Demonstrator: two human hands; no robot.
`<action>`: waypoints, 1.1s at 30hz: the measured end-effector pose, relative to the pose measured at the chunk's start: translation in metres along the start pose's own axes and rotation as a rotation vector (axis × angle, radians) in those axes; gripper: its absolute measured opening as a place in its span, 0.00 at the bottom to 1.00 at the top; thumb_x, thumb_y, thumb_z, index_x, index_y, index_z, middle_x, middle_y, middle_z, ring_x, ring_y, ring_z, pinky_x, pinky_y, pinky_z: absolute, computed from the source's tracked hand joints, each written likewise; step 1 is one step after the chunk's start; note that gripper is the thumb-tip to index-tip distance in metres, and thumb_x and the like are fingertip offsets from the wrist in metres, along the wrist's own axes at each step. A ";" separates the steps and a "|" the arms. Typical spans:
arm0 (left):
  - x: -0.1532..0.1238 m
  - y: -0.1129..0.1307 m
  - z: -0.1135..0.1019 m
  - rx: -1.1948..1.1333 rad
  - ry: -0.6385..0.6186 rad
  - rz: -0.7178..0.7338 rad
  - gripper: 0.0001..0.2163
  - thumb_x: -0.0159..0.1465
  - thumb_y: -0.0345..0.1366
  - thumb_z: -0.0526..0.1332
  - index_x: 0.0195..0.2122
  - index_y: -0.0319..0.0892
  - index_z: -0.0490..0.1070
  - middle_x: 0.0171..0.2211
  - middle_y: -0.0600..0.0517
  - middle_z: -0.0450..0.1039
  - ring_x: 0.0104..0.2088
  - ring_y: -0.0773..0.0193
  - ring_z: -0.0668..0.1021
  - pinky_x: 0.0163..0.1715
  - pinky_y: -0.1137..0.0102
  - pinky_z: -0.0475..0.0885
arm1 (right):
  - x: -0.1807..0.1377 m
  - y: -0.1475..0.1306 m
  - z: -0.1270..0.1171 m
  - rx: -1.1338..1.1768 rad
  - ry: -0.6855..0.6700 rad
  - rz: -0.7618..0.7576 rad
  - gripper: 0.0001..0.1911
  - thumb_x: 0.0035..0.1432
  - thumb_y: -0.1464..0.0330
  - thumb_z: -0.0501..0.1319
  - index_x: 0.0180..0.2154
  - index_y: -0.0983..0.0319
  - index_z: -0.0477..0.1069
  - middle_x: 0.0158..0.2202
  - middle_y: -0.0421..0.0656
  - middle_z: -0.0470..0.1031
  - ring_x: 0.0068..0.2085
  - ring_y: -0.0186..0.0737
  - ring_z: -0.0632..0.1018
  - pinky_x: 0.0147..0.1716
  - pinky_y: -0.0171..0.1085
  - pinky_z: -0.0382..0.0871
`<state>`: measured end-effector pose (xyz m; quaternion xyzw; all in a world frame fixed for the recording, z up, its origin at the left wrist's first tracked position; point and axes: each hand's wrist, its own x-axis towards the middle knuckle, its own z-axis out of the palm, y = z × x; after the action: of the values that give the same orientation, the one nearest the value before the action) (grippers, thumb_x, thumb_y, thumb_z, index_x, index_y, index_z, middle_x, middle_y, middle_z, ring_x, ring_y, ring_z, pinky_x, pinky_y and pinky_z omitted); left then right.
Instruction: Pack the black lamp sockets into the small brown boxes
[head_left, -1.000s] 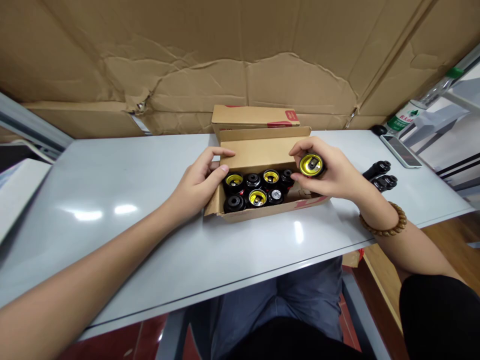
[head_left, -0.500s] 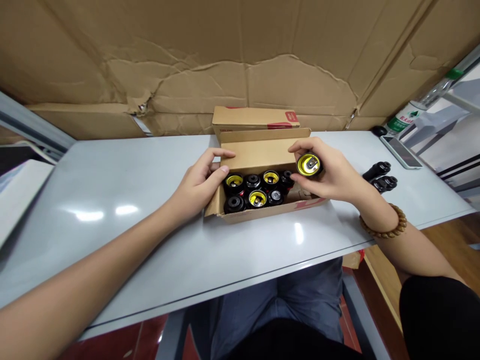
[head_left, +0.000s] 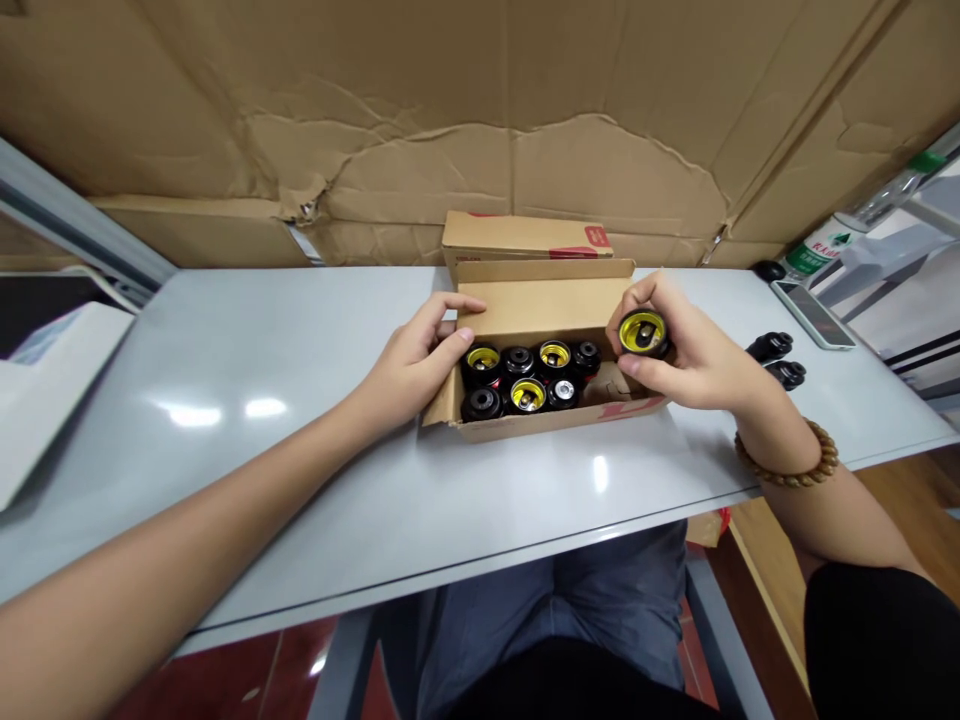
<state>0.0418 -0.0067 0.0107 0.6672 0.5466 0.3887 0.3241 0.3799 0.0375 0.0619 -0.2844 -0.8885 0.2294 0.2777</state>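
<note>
A small open cardboard box (head_left: 555, 426) stands on the table, its lid flap raised at the back. Several black flashlights (head_left: 519, 362) are packed upright in its left and middle part, some showing a yellow-lined end and others a black cap. My left hand (head_left: 431, 350) grips the box's left end, thumb on the near side and fingers by the flap. In my right hand (head_left: 686, 345), closed over the box's right end, is another black flashlight (head_left: 643, 333), its yellow-lined end facing me. My palm and fingers hide most of its body.
Two black flashlights (head_left: 780, 360) lie on the table (head_left: 300, 480) right of my hand. Beyond them are a phone (head_left: 814, 315) and a water bottle (head_left: 829, 240). Behind the open box stands another cardboard box (head_left: 525, 234), before a big cardboard sheet (head_left: 420, 90). A white box (head_left: 60, 390) is at left.
My right hand has shifted slightly right relative to the box with the flashlight, uncovering more of the box's right part. My left hand keeps its hold. The whole view has swung a little left.
</note>
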 end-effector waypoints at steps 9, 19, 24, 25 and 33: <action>0.000 -0.001 -0.001 -0.012 -0.005 -0.006 0.21 0.74 0.51 0.59 0.63 0.47 0.71 0.42 0.48 0.82 0.46 0.48 0.82 0.48 0.57 0.78 | 0.004 -0.013 -0.013 -0.143 -0.215 0.028 0.20 0.67 0.48 0.73 0.46 0.57 0.80 0.43 0.46 0.84 0.40 0.47 0.82 0.39 0.44 0.74; 0.001 0.000 0.000 -0.015 -0.003 -0.009 0.21 0.74 0.51 0.59 0.62 0.46 0.71 0.43 0.47 0.82 0.44 0.48 0.82 0.46 0.57 0.78 | 0.003 -0.022 -0.005 -0.006 -0.352 0.158 0.12 0.75 0.56 0.67 0.45 0.58 0.78 0.34 0.40 0.90 0.31 0.40 0.87 0.29 0.38 0.75; 0.000 -0.001 0.000 -0.032 -0.006 -0.013 0.21 0.73 0.51 0.60 0.62 0.46 0.71 0.44 0.47 0.83 0.45 0.48 0.82 0.46 0.57 0.78 | 0.003 -0.027 -0.004 -0.054 -0.307 0.095 0.10 0.76 0.58 0.65 0.44 0.57 0.78 0.33 0.39 0.89 0.30 0.40 0.87 0.30 0.40 0.76; 0.000 -0.001 0.000 -0.033 -0.006 -0.012 0.21 0.74 0.51 0.59 0.62 0.46 0.71 0.44 0.47 0.83 0.45 0.48 0.82 0.46 0.57 0.78 | 0.002 -0.026 -0.009 -0.101 -0.257 0.069 0.11 0.76 0.58 0.65 0.43 0.56 0.78 0.32 0.39 0.88 0.30 0.41 0.85 0.30 0.41 0.75; 0.000 0.000 -0.002 -0.036 -0.032 -0.018 0.23 0.73 0.53 0.60 0.62 0.45 0.71 0.42 0.47 0.83 0.41 0.50 0.82 0.40 0.60 0.77 | -0.042 0.027 -0.108 -0.745 0.053 0.752 0.20 0.73 0.51 0.62 0.51 0.59 0.80 0.50 0.61 0.86 0.48 0.63 0.84 0.45 0.57 0.74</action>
<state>0.0399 -0.0062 0.0114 0.6625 0.5403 0.3847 0.3481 0.4862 0.0576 0.1113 -0.6684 -0.7392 -0.0253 0.0791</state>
